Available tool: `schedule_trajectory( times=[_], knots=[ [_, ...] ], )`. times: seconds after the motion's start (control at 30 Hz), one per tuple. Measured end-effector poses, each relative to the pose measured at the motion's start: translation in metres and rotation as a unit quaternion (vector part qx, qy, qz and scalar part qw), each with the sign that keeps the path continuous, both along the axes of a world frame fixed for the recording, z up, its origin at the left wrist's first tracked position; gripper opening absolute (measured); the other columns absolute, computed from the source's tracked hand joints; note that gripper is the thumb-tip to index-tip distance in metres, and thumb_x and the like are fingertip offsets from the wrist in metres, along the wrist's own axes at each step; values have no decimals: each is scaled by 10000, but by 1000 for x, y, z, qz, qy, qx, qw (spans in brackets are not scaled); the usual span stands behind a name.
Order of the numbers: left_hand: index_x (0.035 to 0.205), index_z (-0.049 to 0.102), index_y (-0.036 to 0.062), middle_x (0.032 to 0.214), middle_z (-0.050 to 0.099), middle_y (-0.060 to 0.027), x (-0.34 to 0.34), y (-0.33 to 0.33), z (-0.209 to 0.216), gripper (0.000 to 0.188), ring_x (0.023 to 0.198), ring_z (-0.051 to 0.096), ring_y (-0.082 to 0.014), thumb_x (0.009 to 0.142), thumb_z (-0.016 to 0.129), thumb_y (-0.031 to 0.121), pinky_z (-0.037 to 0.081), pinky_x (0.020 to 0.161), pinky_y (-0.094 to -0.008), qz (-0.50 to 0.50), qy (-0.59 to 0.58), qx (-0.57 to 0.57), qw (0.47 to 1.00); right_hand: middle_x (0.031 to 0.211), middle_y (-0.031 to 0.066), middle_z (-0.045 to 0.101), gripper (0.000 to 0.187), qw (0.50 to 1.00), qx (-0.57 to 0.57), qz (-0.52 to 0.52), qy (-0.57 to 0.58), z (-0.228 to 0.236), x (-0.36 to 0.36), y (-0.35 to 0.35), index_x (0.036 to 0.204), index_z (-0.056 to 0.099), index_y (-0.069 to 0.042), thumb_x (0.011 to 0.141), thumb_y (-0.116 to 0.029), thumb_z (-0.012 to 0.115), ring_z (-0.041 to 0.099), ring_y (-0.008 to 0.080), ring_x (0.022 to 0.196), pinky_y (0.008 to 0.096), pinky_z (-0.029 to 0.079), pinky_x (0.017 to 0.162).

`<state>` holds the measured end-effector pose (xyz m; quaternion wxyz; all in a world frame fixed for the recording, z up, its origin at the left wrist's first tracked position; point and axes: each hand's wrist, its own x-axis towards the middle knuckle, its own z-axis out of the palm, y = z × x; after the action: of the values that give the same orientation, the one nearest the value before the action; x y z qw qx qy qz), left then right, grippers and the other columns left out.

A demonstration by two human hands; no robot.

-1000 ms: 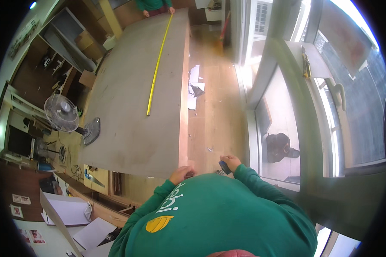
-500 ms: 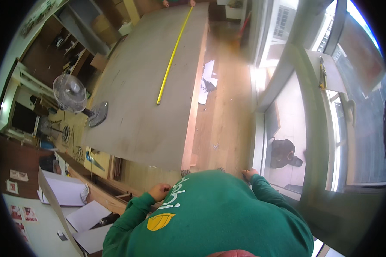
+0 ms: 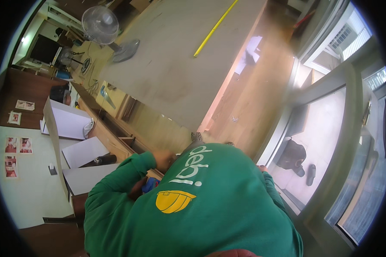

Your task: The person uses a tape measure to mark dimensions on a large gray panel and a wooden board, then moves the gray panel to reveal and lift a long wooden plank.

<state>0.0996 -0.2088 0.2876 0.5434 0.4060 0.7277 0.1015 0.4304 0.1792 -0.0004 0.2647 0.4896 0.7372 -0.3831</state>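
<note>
My left hand [image 3: 164,160] is bent in against the front of my green sweatshirt [image 3: 218,201]. It is blurred and its fingers cannot be made out. Below that wrist, a small blue object [image 3: 150,185] shows beside my body, too little of it to name. My right hand [image 3: 262,168] is low at my right side, mostly behind the sweatshirt, with its fingers hidden. Ahead of me stands a large grey-topped table [image 3: 167,73]. A yellow measuring tape [image 3: 215,29] lies stretched along its top, away from both hands.
A clear-bladed fan [image 3: 101,25] stands on the table's left edge. White boards [image 3: 85,152] and a wooden frame [image 3: 109,141] are at my left. White scraps [image 3: 248,53] lie on the wooden floor right of the table. A glass door [image 3: 321,141] and dark slippers [image 3: 311,174] are at right.
My view has swung down and left, so the table and tape sit higher. Another person's hands at the table's far end have left view. My left hand has drawn in against my body.
</note>
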Motion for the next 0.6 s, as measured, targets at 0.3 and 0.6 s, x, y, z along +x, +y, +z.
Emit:
schedule_trajectory(
  times=[0.3,0.6],
  knots=[
    [1150,598,12,1075,642,-48,19,20,-40,410,913,579,-114,994,410,341,466,847,-288,431,-284,29,856,915,226,673,634,1000,-14,2,13,-12,-5,13,909,682,40,741,-565,599,647,337,893,392,485,819],
    [1173,573,5,1119,625,-57,11,13,-50,496,969,584,-127,992,378,424,460,870,-287,440,-351,-27,826,872,197,681,555,990,-20,137,35,-34,5,43,858,694,-6,803,-536,539,648,330,859,411,488,773]
  ],
)
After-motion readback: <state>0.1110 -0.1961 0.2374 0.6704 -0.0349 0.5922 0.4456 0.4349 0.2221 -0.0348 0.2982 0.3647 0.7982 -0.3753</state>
